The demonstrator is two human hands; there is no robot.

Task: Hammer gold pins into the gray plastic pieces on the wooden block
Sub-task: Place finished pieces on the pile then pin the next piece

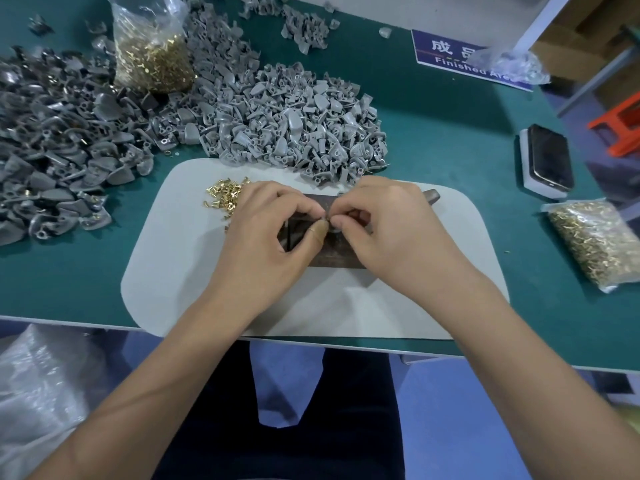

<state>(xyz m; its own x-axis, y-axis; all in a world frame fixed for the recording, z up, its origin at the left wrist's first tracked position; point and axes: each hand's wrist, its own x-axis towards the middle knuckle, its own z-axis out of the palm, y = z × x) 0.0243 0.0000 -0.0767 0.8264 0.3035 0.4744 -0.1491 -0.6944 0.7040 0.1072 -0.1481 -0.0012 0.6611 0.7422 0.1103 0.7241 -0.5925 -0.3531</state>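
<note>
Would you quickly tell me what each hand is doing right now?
Left hand: fingers curled, pinching something small over the wooden block; what it is cannot be told.
Right hand: the same, fingertips meeting the left's.

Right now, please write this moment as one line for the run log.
stage: positioning on wooden block | left hand: pinching, item hidden | right hand: pinching, item hidden | loose gold pins: on mat | hammering: not underway

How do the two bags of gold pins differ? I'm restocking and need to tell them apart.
The bag behind the gray pile stands upright with its top open; the bag at the right edge lies flat. The first is ringed by gray plastic pieces; the second sits on bare green table. Both are clear plastic.
</note>
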